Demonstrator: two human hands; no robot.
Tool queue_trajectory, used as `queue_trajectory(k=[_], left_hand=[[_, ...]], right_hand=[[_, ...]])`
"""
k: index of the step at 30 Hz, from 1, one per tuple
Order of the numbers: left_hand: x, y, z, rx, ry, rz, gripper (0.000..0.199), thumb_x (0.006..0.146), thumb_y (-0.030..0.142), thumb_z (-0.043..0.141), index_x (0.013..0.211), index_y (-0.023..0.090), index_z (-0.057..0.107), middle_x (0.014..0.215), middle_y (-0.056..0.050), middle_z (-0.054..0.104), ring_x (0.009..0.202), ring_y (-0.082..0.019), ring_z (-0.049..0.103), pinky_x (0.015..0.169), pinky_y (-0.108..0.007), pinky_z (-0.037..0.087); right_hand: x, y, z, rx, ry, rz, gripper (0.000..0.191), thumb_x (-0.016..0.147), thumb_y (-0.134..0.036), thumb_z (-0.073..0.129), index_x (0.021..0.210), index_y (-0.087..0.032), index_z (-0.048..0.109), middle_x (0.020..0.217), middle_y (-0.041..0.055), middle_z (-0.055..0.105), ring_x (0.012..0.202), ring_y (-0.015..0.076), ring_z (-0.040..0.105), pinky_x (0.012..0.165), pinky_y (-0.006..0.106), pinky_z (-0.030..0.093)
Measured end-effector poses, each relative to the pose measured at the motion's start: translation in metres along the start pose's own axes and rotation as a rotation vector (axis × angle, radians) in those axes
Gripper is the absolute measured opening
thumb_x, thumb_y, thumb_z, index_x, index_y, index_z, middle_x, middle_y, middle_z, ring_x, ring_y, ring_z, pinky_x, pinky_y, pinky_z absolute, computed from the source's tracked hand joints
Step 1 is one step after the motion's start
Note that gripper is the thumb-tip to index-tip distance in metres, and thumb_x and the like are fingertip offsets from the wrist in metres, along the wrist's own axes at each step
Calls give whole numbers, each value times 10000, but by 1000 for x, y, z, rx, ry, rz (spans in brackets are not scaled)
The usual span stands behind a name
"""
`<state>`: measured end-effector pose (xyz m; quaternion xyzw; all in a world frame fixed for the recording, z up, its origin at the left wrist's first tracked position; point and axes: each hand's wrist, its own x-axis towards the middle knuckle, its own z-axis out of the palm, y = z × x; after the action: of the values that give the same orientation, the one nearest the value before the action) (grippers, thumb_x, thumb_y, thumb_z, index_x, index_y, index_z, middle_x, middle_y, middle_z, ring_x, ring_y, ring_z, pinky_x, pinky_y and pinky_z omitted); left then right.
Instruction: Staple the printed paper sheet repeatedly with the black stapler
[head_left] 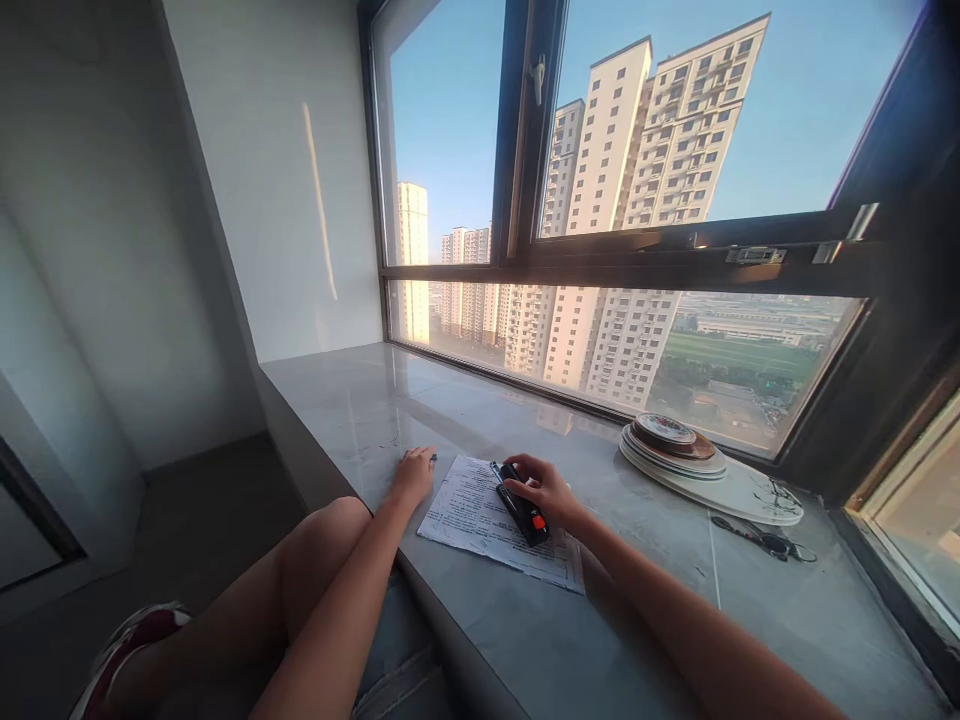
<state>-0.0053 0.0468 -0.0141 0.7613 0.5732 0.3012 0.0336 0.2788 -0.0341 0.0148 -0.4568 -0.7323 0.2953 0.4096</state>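
Observation:
A black stapler (pixel 528 518) with an orange-red patch lies over a printed sheet of paper (pixel 471 512). Its top seems lifted away from a silver strip at the far end. My right hand (pixel 546 490) grips the stapler from the right, thumb and fingers around its upper part. To the left of the sheet, my left hand (pixel 414 476) rests on the grey sill with its fingers curled. A tiny dark piece shows at those fingertips, too small to name.
Stacked plates (pixel 675 455) stand on the tiled sill (pixel 480 625) by the window. Near them lie keys (pixel 776 545) on a dark strap. A dark-framed window (pixel 517 150) rises behind the sill. My bent knee (pixel 337 525) is against the sill's front edge.

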Motion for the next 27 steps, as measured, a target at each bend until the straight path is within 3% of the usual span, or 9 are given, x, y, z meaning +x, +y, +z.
queue_trajectory(k=[3, 7, 12, 17, 22, 27], left_hand=[[-1, -3, 2, -6, -1, -13, 306, 914, 102, 479, 1085, 178, 721, 1201, -133, 697, 1171, -265, 597, 990, -375, 450], [-9, -4, -3, -4, 30, -54, 199, 884, 113, 541, 934, 185, 720, 1024, -121, 729, 1067, -274, 638, 903, -358, 469], [-17, -4, -13, -99, 100, -103, 207, 929, 143, 504, 1070, 200, 645, 985, -94, 735, 914, -234, 688, 755, -301, 485], [-49, 4, -24, -350, 216, 24, 211, 972, 267, 494, 1089, 213, 661, 933, -55, 736, 801, -187, 685, 723, -271, 502], [-79, 16, -28, -469, 212, 143, 349, 1004, 395, 447, 1115, 217, 726, 929, -64, 728, 720, -160, 653, 696, -270, 522], [-81, 16, -28, -614, 179, 97, 321, 960, 427, 536, 1082, 226, 755, 895, -42, 739, 621, -135, 629, 632, -260, 535]], right_hand=[[2, -3, -3, -62, -97, 21, 543, 743, -422, 753, 1244, -254, 629, 1045, 47, 648, 884, 207, 613, 699, 288, 508], [2, -11, 1, -39, -175, 1, 539, 737, -298, 726, 1265, -262, 620, 1093, 48, 664, 966, 229, 634, 812, 340, 544], [-6, -16, 10, 56, -200, -17, 552, 759, -276, 686, 1305, -253, 608, 1208, 50, 675, 1094, 265, 625, 975, 413, 503], [-8, -18, 14, 109, -233, -21, 560, 745, -257, 688, 1301, -242, 622, 1219, 45, 681, 1117, 272, 621, 1030, 439, 469], [-7, -21, 19, 58, -151, -15, 540, 738, -235, 681, 1277, -247, 646, 1203, 41, 693, 1120, 274, 625, 1040, 453, 467], [-13, -18, 19, 95, -44, -52, 505, 769, -283, 685, 1268, -212, 651, 1103, 57, 726, 1025, 267, 667, 970, 452, 526]])
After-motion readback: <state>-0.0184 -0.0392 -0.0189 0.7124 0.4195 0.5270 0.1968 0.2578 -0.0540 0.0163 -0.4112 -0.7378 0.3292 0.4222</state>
